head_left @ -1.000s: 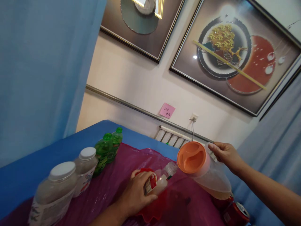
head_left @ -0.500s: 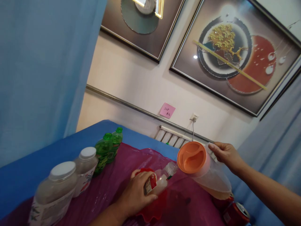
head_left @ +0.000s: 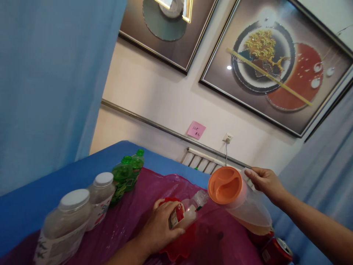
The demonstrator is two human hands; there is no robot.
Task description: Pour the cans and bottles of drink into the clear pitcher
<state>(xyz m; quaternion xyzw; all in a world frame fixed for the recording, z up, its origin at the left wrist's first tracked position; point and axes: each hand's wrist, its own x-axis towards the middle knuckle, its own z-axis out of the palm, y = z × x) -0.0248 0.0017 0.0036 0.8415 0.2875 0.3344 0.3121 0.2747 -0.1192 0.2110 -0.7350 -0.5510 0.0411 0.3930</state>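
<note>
My left hand (head_left: 162,228) is wrapped around a clear bottle (head_left: 189,217) with a red and white label, tilted so its neck points up and right. Beneath it lies a red scalloped dish (head_left: 179,246), partly covered by the hand and bottle. My right hand (head_left: 266,184) grips the handle of a translucent pitcher (head_left: 252,209) with an orange lid (head_left: 225,185). The pitcher is tipped left, its lid close to the bottle's mouth, and brownish liquid shows in its lower side. Whether liquid is flowing between them I cannot tell.
Two white-capped jars (head_left: 66,224) and two green bottles (head_left: 122,176) stand along the left. Red cans (head_left: 277,250) sit at the lower right, below the pitcher. A purple plastic sheet (head_left: 154,187) covers part of the blue table (head_left: 96,162). Blue curtains (head_left: 49,81) hang at both sides.
</note>
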